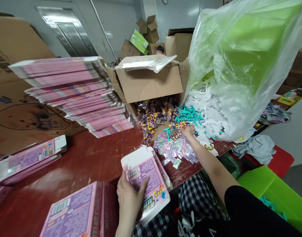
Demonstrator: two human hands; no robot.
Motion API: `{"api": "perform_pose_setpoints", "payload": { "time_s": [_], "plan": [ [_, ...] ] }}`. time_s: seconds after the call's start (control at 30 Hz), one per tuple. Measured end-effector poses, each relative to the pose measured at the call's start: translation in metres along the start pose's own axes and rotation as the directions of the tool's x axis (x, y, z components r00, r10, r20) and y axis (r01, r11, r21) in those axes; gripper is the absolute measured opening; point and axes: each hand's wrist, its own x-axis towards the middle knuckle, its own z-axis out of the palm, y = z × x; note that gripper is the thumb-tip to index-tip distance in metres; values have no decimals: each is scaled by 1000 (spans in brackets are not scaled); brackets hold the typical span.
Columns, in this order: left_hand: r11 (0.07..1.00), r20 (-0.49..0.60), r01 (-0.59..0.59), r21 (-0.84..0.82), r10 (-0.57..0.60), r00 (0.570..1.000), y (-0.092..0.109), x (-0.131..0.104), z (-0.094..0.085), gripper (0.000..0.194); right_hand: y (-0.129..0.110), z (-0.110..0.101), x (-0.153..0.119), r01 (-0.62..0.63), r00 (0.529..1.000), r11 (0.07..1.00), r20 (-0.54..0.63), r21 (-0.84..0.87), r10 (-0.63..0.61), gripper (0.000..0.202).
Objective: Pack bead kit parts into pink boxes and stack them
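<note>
My left hand (pixel 131 194) grips a pink and purple carton (pixel 148 174), thumb across its printed face. The carton's white end flaps stand open toward the far side of the table. Stretched forward, my right hand (pixel 188 131) is at the small bags of colourful beads (pixel 151 121), beside a pile of teal plastic sticks (pixel 189 114). Its fingers are bent and closed, and what they hold is too small to make out. Just below it lie many small pale sachets (pixel 177 148). White perforated boards (pixel 210 112) are heaped to its right.
Flattened pink cartons (pixel 74 92) are stacked at the left. Filled-out pink boxes (pixel 71 214) stand near my left arm. An opened cardboard box (pixel 151 80) spills bead bags. A plastic-lined green bin (pixel 249 49) leans at the right; another green bin (pixel 284 194) stands below. A person (pixel 160 50) is at the back.
</note>
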Motion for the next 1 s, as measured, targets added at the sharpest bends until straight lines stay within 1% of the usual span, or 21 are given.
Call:
{"api": "perform_pose_setpoints", "payload": {
  "time_s": [0.07, 0.13, 0.17, 0.2, 0.23, 0.27, 0.3, 0.33, 0.37, 0.4, 0.43, 0.47, 0.5, 0.53, 0.57, 0.63, 0.77, 0.83, 0.9, 0.93, 1.0],
  "plan": [
    [982, -45, -128, 141, 136, 990, 6, -3, -1, 102, -4, -5, -3, 85, 996, 995, -2, 58, -85, 14],
    [953, -65, -247, 173, 261, 963, 25, -6, -2, 93, -10, -19, -22, 220, 973, 968, 37, 122, -226, 9],
    [937, -71, -312, 157, 325, 943, 37, -7, -1, 91, -14, -29, -37, 325, 933, 931, 102, 164, -344, 11],
    [919, -70, -373, 130, 384, 921, 48, -9, 1, 92, -19, -41, -54, 449, 848, 866, 200, 222, -491, 14],
    [904, -55, -419, 89, 424, 904, 59, -10, 4, 94, -24, -54, -74, 568, 697, 763, 314, 309, -645, 17],
    [896, -10, -443, 29, 443, 896, 68, -11, 10, 94, -29, -68, -93, 649, 484, 638, 421, 415, -767, 20],
    [898, 79, -437, -56, 440, 895, 75, -13, 16, 89, -34, -80, -110, 668, 264, 529, 499, 523, -826, 23],
    [908, 210, -387, -158, 414, 886, 79, -17, 23, 78, -37, -91, -121, 630, 98, 476, 546, 613, -832, 27],
    [922, 366, -292, -256, 372, 853, 82, -21, 30, 63, -39, -100, -126, 581, 28, 489, 584, 651, -811, 28],
    [930, 513, -164, -330, 322, 795, 83, -26, 37, 49, -37, -107, -123, 548, 100, 573, 633, 609, -768, 28],
    [928, 625, -29, -371, 273, 731, 82, -32, 43, 41, -33, -112, -112, 518, 286, 699, 670, 493, -685, 25],
    [916, 691, 83, -392, 234, 684, 81, -38, 47, 39, -26, -116, -93, 459, 524, 827, 652, 326, -548, 23],
    [899, 715, 166, -405, 198, 670, 79, -44, 50, 40, -17, -117, -70, 332, 785, 937, 520, 105, -337, 19],
    [881, 709, 224, -417, 161, 687, 77, -50, 52, 45, -6, -117, -44, 227, 901, 973, 385, -28, -199, 21],
    [862, 688, 274, -427, 114, 717, 74, -55, 53, 50, 5, -116, -19, 157, 944, 982, 307, -100, -120, 24],
    [804, 664, 412, -429, -28, 747, 70, -62, 53, 59, 29, -111, 22, 32, 979, 977, 201, -211, 12, 35],
    [601, 725, 699, -388, -269, 634, 66, -63, 53, 69, 56, -105, 58, -62, 985, 958, 139, -280, 104, 39],
    [548, 729, 737, -396, -300, 615, 66, -59, 53, 70, 52, -112, 62, -11, 989, 968, 138, -250, 46, 30],
    [507, 727, 752, -422, -307, 615, 69, -54, 53, 72, 38, -124, 58, 110, 984, 975, 159, -191, -80, 19],
    [482, 734, 762, -432, -303, 608, 71, -52, 52, 74, 27, -130, 52, 199, 966, 969, 195, -147, -169, 17],
    [419, 759, 785, -456, -277, 589, 75, -49, 52, 74, 3, -140, 25, 377, 883, 926, 314, -32, -348, 13]
  ]
}}
